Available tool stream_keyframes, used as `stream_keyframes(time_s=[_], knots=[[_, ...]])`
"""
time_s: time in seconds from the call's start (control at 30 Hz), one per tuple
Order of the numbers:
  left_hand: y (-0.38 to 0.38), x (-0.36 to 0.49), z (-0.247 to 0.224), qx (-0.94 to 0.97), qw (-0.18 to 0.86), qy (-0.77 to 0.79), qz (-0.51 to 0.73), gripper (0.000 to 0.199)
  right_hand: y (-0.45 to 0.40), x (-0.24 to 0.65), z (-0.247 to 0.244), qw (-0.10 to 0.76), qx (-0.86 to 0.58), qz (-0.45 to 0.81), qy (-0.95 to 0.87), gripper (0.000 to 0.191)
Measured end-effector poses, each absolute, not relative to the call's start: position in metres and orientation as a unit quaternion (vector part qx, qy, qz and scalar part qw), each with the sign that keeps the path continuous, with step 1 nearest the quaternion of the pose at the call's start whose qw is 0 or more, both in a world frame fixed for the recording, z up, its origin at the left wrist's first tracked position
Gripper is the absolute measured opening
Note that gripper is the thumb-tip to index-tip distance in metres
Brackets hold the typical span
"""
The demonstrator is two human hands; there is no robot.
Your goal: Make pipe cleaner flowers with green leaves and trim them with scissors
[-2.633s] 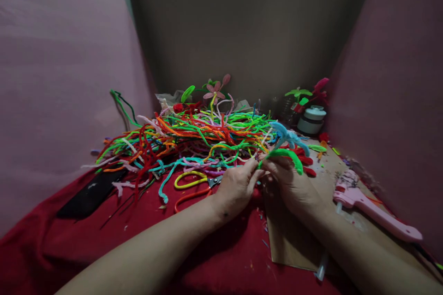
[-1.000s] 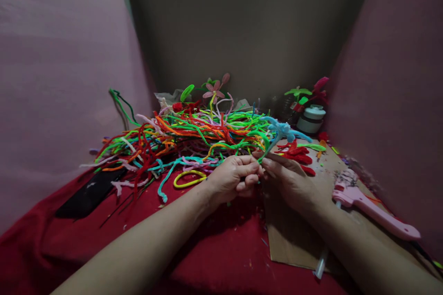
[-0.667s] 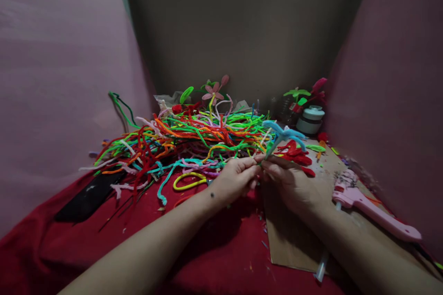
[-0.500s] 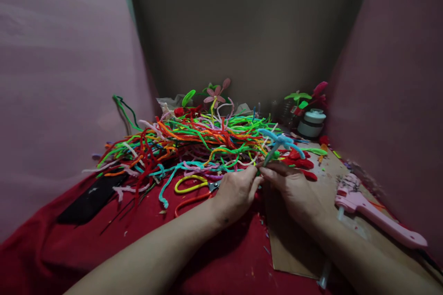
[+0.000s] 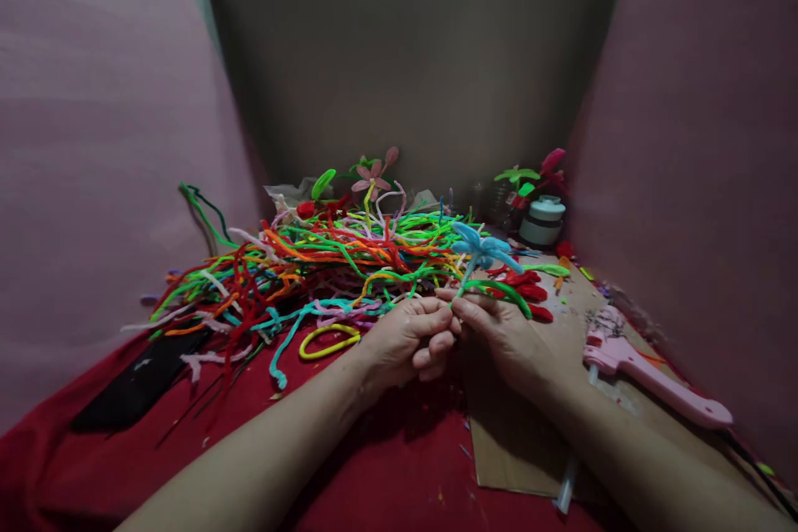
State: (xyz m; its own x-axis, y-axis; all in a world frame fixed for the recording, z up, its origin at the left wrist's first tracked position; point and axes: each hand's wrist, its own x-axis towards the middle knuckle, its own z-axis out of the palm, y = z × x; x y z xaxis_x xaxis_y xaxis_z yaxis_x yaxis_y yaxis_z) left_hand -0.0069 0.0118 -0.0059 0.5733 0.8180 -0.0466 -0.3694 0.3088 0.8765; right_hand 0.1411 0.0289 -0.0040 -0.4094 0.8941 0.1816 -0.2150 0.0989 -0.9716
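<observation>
A blue pipe cleaner flower (image 5: 480, 249) with a pale stem stands tilted above my two hands. My right hand (image 5: 499, 332) pinches its stem between thumb and fingers. From the side of that hand a green pipe cleaner (image 5: 508, 293) curves out to the right. Close against it, my left hand (image 5: 415, 332) is closed at the fingertips around the low end of the stem, where the green strand seems to meet it; the exact grip is hidden. Left of my left hand, the yellow handle of the scissors (image 5: 329, 342) shows, the rest being covered.
Behind my hands lies a tangled heap of coloured pipe cleaners (image 5: 349, 245). A pink glue gun (image 5: 648, 370) rests on cardboard (image 5: 517, 449) to the right. A black phone-like slab (image 5: 140, 382) lies at left. Farther back stand a lidded jar (image 5: 542, 220) and a pink flower (image 5: 372, 176).
The blue flower has turned so its petals show more fully. A green pipe cleaner now sticks out by my right hand. My left hand's fingers have shifted, and the view has swung slightly right.
</observation>
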Motion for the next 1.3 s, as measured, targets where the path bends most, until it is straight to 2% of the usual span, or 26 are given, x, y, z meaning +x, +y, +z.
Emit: stream_keyframes(time_s=[0.17, 0.3, 0.37, 0.5, 0.53, 0.6, 0.67, 0.83, 0.9, 1.07, 1.3], knots=[[0.011, -0.011, -0.006, 0.423, 0.82, 0.168, 0.347, 0.017, 0.028, 0.145, -0.006, 0.471, -0.234, 0.569, -0.633, 0.017], [0.01, -0.008, -0.002, 0.488, 0.759, 0.242, 0.356, 0.022, 0.023, 0.144, -0.004, 0.476, -0.245, 0.586, -0.608, 0.017], [0.009, -0.005, -0.004, 0.569, 0.633, 0.356, 0.387, 0.024, 0.022, 0.141, -0.002, 0.472, -0.271, 0.599, -0.588, 0.019], [0.006, -0.001, -0.016, 0.709, 0.245, 0.512, 0.418, 0.013, 0.023, 0.136, -0.001, 0.497, -0.314, 0.554, -0.59, 0.014], [0.005, -0.001, -0.019, 0.727, 0.188, 0.519, 0.408, 0.011, 0.023, 0.136, -0.001, 0.498, -0.316, 0.546, -0.595, 0.015], [0.004, -0.002, -0.022, 0.747, 0.142, 0.518, 0.392, 0.013, 0.024, 0.135, -0.002, 0.492, -0.316, 0.534, -0.61, 0.018], [0.004, -0.002, -0.02, 0.742, 0.184, 0.51, 0.394, 0.017, 0.023, 0.136, 0.0, 0.493, -0.311, 0.521, -0.623, 0.019], [0.006, 0.001, -0.006, 0.614, 0.493, 0.469, 0.4, 0.027, 0.016, 0.138, 0.011, 0.465, -0.346, 0.51, -0.636, 0.023], [0.006, 0.001, -0.002, 0.571, 0.569, 0.427, 0.41, 0.028, 0.016, 0.138, 0.011, 0.461, -0.344, 0.545, -0.611, 0.025], [0.009, -0.001, -0.001, 0.468, 0.708, 0.319, 0.421, 0.025, 0.025, 0.141, -0.006, 0.454, -0.265, 0.64, -0.56, 0.032], [0.008, -0.007, -0.003, 0.426, 0.813, 0.178, 0.355, 0.02, 0.03, 0.147, -0.002, 0.455, -0.265, 0.545, -0.653, 0.018]])
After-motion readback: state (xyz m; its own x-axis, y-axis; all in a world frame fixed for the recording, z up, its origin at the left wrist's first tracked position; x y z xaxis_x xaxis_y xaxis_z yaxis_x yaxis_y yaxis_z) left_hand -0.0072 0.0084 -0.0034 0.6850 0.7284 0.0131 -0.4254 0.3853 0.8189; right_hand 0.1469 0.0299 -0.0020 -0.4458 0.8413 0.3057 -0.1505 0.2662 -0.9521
